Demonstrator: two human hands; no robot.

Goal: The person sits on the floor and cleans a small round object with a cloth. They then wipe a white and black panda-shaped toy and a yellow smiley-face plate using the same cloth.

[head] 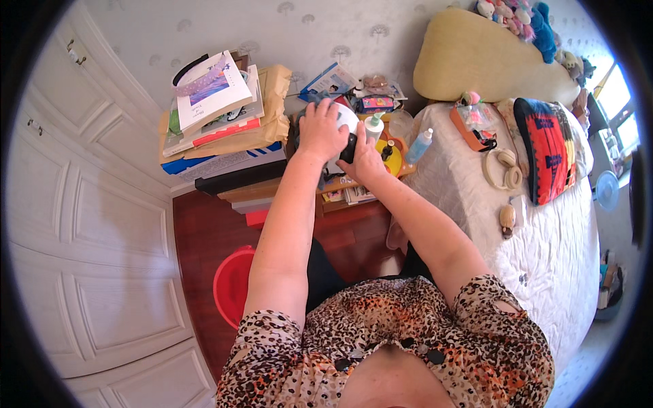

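On the bedside table (334, 196), a rounded white object (347, 118) lies partly under my hands; its kind cannot be told. My left hand (321, 131) rests on it with the fingers spread, over some grey material at its far side. My right hand (366, 162) is at its right side, with the thumb and fingers closed around a small black object (348, 149). Just right of my hands stand a white pump bottle (374, 128) and a small dark bottle (387, 151) over a yellow surface. A clear blue bottle (419, 146) stands farther right.
Stacked books (214, 109) and brown paper rise at the left, by white cabinet doors (117, 214). A red basin (232, 288) is on the floor. The bed (459, 214) at the right holds headphones (502, 169), an orange case (467, 127) and a patterned cushion (551, 153).
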